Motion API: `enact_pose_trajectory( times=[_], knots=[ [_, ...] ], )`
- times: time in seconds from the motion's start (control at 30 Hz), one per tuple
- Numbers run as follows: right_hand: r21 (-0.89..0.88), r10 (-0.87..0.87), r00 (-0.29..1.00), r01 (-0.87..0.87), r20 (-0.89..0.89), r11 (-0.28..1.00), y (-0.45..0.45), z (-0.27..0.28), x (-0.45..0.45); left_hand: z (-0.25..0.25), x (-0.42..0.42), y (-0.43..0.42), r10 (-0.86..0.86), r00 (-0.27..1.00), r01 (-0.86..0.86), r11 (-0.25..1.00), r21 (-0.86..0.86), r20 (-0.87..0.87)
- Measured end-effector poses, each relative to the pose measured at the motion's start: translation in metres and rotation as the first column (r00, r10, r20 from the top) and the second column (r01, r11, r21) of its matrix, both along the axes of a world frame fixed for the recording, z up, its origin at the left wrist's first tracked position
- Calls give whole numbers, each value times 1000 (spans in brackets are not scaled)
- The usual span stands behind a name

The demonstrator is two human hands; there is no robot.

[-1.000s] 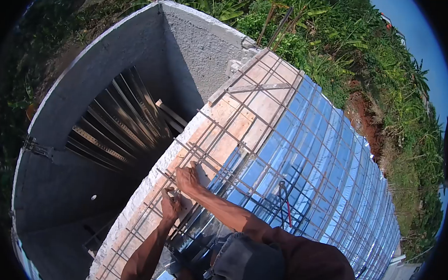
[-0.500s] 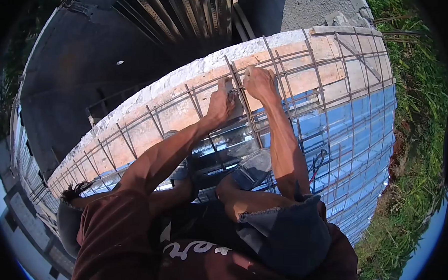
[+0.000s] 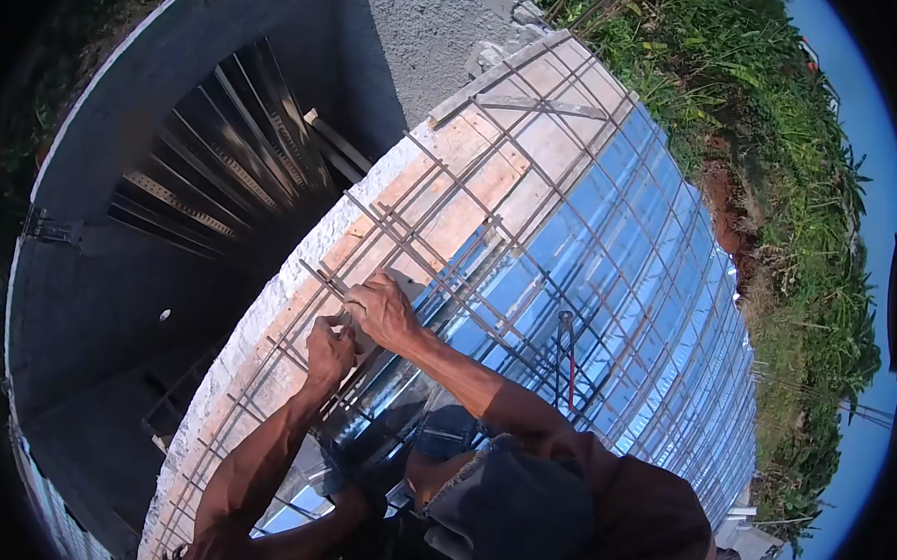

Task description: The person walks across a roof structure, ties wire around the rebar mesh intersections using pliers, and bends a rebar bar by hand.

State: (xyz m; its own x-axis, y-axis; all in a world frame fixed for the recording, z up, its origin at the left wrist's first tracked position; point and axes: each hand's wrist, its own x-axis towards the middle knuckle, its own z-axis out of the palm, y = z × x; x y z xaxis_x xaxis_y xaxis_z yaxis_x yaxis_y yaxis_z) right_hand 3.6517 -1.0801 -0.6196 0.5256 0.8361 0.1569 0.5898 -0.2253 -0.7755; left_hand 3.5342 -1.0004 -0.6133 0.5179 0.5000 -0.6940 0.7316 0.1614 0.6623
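My left hand [image 3: 332,350] is closed in a pinch beside a crossing of the rebar grid [image 3: 460,185], close to the wall's white edge. Right next to it, my right hand [image 3: 382,312] has its fingers curled in at the same crossing. The fingertips of both hands nearly meet. Whatever lies between them is too small to make out. Under the bars there are pinkish boards [image 3: 474,146] and shiny blue-reflecting metal sheets [image 3: 611,237]. A long-handled tool with a red grip [image 3: 571,380] lies on the grid to the right of my right arm.
Left of the rough white concrete edge [image 3: 256,322] is a deep, dark walled space. Ribbed metal panels [image 3: 214,160] stand inside it. A bent knee in dark shorts [image 3: 519,503] is below my hands. Green plants [image 3: 774,164] grow along the right side.
The view has turned, so the wall edge now runs more steeply. My hands have come closer together, with the right hand now beside the left one's fingertips.
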Motion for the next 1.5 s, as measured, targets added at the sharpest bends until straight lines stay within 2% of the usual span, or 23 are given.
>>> enact_pose_trajectory(
  times=[0.1,0.17,0.23,0.27,0.47,0.57,0.63,0.67,0.7,0.77,0.8,0.87,0.97,1.0,1.07,1.13,1.2,1.27,1.3,1.37,1.4,1.43,1.5],
  knots=[
    [11,14,996,-15,84,1000,-6,-11,-8,31,-2,21,-287,952,269,950,-156,-105],
    [64,9,993,-17,121,998,-10,-12,-10,33,-3,27,-431,900,431,902,-17,-72],
    [122,-6,987,-13,159,992,-13,-19,-16,15,0,36,-772,635,666,535,519,-19],
    [194,-17,984,-18,180,981,-14,-25,-16,26,10,36,-780,559,792,403,458,-279],
    [189,81,923,-162,376,969,-23,-13,-6,67,50,72,-791,464,821,216,528,-398],
    [-46,318,750,-360,579,932,-9,-10,-6,57,92,75,-834,310,858,38,513,-457],
    [-652,752,338,-374,567,660,26,-22,-19,54,127,62,-853,84,880,-179,440,-515],
    [-652,751,337,-372,568,661,35,-43,-28,58,140,47,-830,64,865,-231,446,-554],
    [-328,532,623,-420,573,846,39,-77,-41,63,153,32,-822,-8,868,-288,404,-569],
    [26,301,855,-343,423,939,47,-139,-47,55,161,2,-726,-86,872,-386,301,-682],
    [60,354,924,-366,143,929,51,-172,-46,50,161,-7,-711,-112,870,-408,277,-695],
    [-301,398,910,-349,120,888,43,-107,-34,29,148,-25,-643,-48,766,-515,384,-765],
    [-525,365,930,-284,54,802,42,-52,-15,124,130,-53,-880,168,579,-277,767,-445],
    [-554,330,943,-260,29,791,44,-45,-10,172,132,-60,-935,153,638,-153,755,-319],
    [-589,255,967,-214,-14,779,46,-33,-2,244,119,-60,-953,212,639,304,707,217],
    [-602,158,985,-164,-64,781,46,-24,3,277,108,-38,-740,130,591,592,548,660],
    [-542,-51,991,-26,-127,840,41,-20,6,283,87,-6,-189,399,433,901,-3,897],
    [-380,-141,980,78,-141,922,29,1,-2,244,78,29,273,348,-56,961,-271,897],
    [-286,-1,1000,1,1,958,27,-7,-1,208,72,52,387,363,-270,914,-302,847],
    [-547,457,887,-350,68,761,40,18,14,129,49,76,578,498,-618,760,-204,646],
    [-442,342,938,-333,-62,833,35,-18,19,105,34,75,609,583,-641,752,-155,538],
    [-466,331,932,-360,-146,808,36,9,22,81,19,73,620,649,-624,765,-160,441],
    [-373,627,643,-504,440,779,27,15,30,45,-1,60,633,710,-597,774,-214,309]
  ],
)
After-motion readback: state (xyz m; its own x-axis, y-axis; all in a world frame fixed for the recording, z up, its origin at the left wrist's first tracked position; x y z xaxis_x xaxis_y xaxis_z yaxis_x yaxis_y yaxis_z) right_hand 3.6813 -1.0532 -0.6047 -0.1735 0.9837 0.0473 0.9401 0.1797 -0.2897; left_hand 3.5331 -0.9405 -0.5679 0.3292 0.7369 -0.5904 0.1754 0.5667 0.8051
